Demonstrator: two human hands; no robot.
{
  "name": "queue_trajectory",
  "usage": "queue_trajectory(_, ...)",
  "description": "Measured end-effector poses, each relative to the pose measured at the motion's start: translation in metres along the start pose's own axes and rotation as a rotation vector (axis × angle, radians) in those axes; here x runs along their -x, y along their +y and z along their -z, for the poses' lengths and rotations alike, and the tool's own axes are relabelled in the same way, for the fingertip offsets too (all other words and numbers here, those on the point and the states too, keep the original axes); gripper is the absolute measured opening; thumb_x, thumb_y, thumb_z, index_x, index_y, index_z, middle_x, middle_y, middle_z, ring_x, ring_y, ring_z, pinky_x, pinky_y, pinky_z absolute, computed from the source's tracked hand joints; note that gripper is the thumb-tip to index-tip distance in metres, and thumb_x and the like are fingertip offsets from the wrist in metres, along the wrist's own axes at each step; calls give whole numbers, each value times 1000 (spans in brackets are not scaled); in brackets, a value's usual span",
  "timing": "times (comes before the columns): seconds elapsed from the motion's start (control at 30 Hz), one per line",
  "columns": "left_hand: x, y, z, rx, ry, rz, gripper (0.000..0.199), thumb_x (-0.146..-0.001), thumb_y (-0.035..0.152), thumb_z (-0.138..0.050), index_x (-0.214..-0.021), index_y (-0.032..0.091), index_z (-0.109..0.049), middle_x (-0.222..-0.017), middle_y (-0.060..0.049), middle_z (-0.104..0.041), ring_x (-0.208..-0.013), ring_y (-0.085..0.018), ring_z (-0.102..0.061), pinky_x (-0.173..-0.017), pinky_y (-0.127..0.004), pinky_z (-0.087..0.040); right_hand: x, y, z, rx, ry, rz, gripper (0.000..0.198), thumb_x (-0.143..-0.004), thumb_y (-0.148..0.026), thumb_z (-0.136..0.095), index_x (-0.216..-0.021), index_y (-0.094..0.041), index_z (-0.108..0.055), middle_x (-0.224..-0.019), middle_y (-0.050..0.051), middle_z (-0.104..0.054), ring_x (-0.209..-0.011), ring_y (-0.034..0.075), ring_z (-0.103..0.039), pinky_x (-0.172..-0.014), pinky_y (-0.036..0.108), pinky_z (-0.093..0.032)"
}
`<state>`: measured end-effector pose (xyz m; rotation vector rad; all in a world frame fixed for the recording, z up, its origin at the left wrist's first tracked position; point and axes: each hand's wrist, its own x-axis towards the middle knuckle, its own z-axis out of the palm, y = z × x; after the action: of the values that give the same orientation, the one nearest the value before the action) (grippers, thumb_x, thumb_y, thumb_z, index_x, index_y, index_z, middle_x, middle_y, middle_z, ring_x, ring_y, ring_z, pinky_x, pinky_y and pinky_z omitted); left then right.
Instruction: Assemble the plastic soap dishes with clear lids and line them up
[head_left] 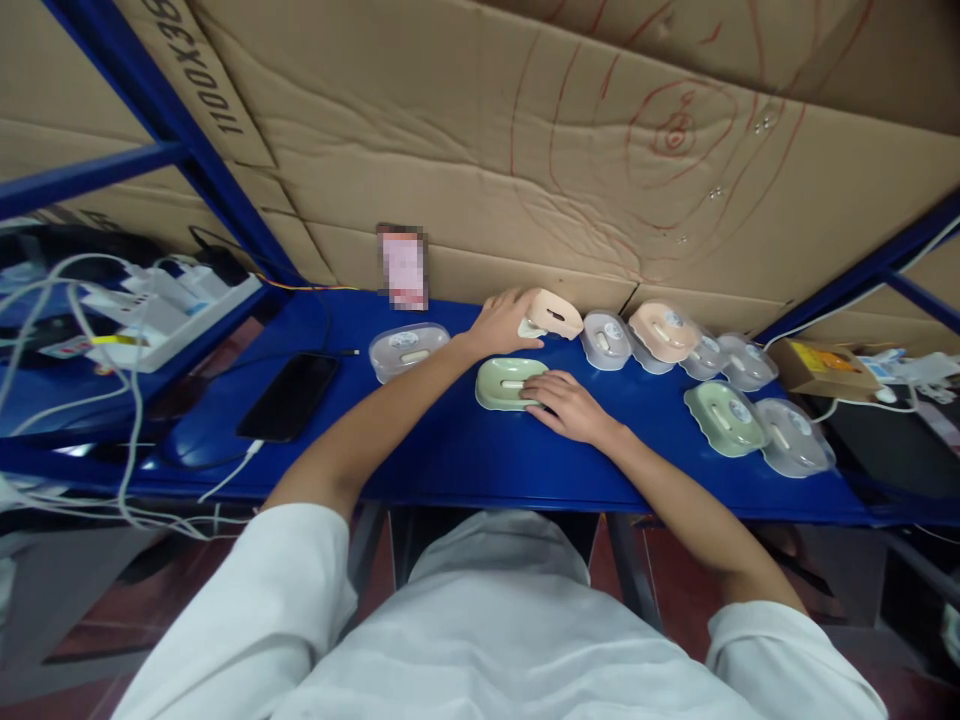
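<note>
My left hand (504,322) is closed on a peach soap box (564,312), which is tilted on its side so that a dark slot shows. A pale piece lies under the fingers, partly hidden. Nearer to me, a light green soap box (493,393) lies flat on the blue table. My right hand (568,404) grips its right end, with fingertips over the edge and close to the pale bar on top. To the left, by my left forearm, sits a grey soap box (409,352) with a clear lid.
To the right stand several lidded soap boxes, among them a peach one (662,332) and a green one (726,418). A black phone (289,397) with a cable lies left on the blue table (442,465). A cardboard wall (450,130) closes the back; a power strip (180,320) stands far left.
</note>
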<state>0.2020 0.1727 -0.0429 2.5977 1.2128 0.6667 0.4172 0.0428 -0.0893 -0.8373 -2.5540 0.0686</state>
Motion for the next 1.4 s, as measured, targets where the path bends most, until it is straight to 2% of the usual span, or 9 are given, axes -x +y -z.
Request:
queue_trajectory(0.13,-26,-14,-16,-7,17,71,87,-91,48,-81,-164,22,-42,-164,-19,-55,-149,-39,-54,-123,-58,-37,-1,-1,1,-34,12,-13,29,-113,-36,-54,-130,-22,-73,-136,11,-77,-132,25,-70,-121,50,-49)
queue_trajectory(0.27,-16,-38,-8,-2,127,74,78,-92,48,-80,-159,21,-50,-158,-17,-61,-145,-35,-57,-121,-52,-42,-2,-2,2,-67,22,-16,32,-113,-40,-52,-130,-21,-73,-136,13,-76,-132,27,-70,-122,52,-49)
queue_trajectory(0.37,13,-48,8,22,219,31,57,-95,51,-78,-142,23,-66,-145,-12,-68,-139,-32,-61,-122,-49,-45,0,-1,1,-73,59,-54,42,-112,-47,-54,-145,-23,-65,-149,16,-68,-145,31,-62,-123,56,-49)
queue_trajectory(0.5,74,-33,24,61,306,27,52,-96,55,-77,-136,24,-68,-147,-12,-66,-140,-31,-61,-123,-50,-47,3,3,-2,-5,220,-168,69,-107,-58,-59,-165,-24,-45,-170,19,-46,-162,36,-41,-129,63,-40)
queue_trajectory(0.57,103,-18,26,90,287,7,46,-97,54,-75,-132,25,-67,-143,-11,-67,-137,-30,-64,-121,-50,-50,4,6,-3,14,237,-181,79,-106,-61,-60,-171,-26,-34,-177,19,-35,-166,37,-32,-132,64,-36)
queue_trajectory(0.67,131,1,21,103,220,-20,40,-99,48,-75,-130,24,-67,-140,-11,-68,-134,-30,-66,-118,-50,-54,4,10,-4,-9,148,-123,84,-106,-63,-59,-175,-29,-26,-180,17,-30,-169,36,-27,-134,64,-33)
queue_trajectory(0.8,138,8,7,98,139,-49,48,-96,44,-80,-134,20,-63,-144,-15,-65,-135,-32,-65,-119,-51,-54,4,14,-2,-64,50,-90,77,-107,-57,-60,-174,-33,-31,-176,13,-40,-166,34,-34,-133,62,-37)
queue_trajectory(1.1,139,7,4,64,69,-72,48,-99,45,-76,-137,19,-60,-153,-19,-56,-144,-36,-59,-123,-56,-50,6,8,1,18,34,-98,64,-107,-48,-63,-166,-28,-50,-170,13,-50,-163,35,-41,-133,61,-41)
queue_trajectory(1.4,146,12,3,-144,12,-95,46,-101,49,-73,-135,19,-63,-152,-24,-58,-140,-41,-64,-111,-55,-60,9,6,-2,106,17,-65,58,-108,-49,-61,-159,-22,-60,-165,17,-55,-158,35,-47,-130,57,-45)
